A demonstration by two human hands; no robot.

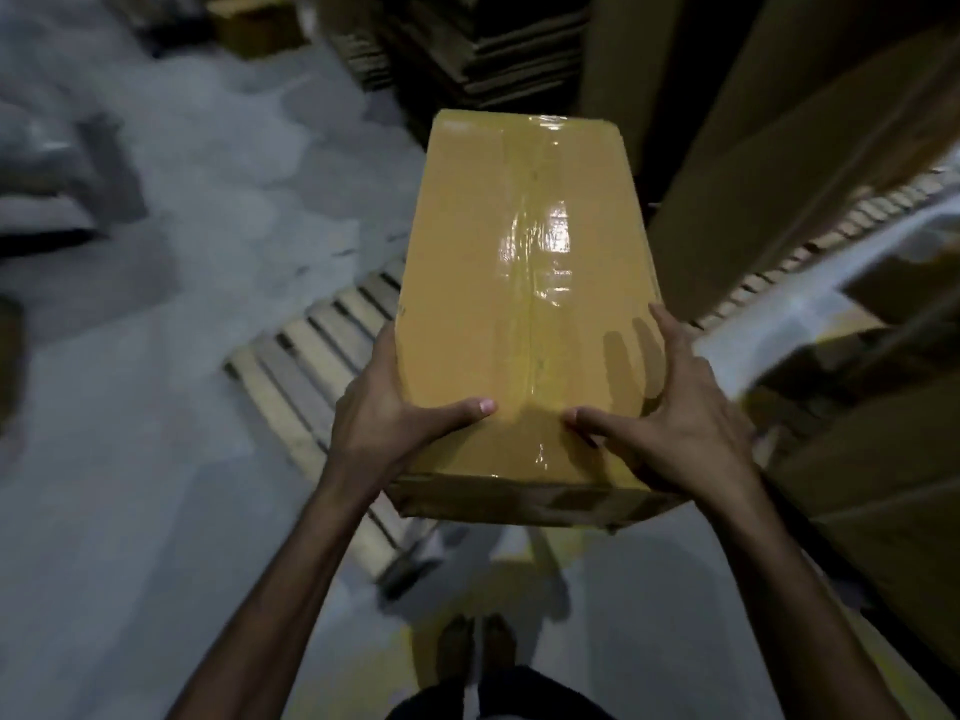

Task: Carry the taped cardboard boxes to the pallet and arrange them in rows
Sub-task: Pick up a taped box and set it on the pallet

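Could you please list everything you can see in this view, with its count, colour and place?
taped cardboard box: one, yellow-brown with glossy clear tape, centre, held in both hands
wooden pallet: one, pale wood, on the floor, left of the box and partly hidden by it
flattened cardboard stack: one, brown, top centre
large cartons: several, brown, along the right
floor: grey, with a yellow marking at the bottom
feet: two, bottom centre
left hand: one, grips the box's near left corner
right hand: one, grips its near right corner
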